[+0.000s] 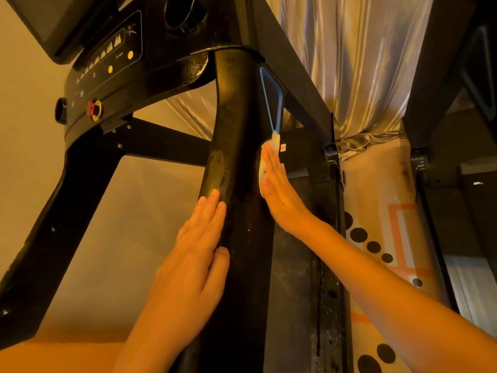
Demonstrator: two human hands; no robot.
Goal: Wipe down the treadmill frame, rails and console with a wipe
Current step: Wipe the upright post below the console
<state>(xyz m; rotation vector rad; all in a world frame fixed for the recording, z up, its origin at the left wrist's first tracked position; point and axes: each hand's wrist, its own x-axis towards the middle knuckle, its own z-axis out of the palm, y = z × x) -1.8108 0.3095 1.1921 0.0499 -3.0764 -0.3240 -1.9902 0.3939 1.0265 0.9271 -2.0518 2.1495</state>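
Observation:
A thick black upright post of the treadmill frame runs up the middle to the console at top left. My left hand lies flat against the post's left side, fingers together, holding nothing. My right hand presses a white wipe flat against the post's right side, fingers stretched out. The wipe shows only along the palm's edge and above the fingertips. Dull smears mark the post's surface between the hands.
The console carries orange buttons, a red stop knob and a tilted screen. A black crossbar joins the uprights. A blue loop handle hangs by the post. Silvery curtain and a second machine stand at right.

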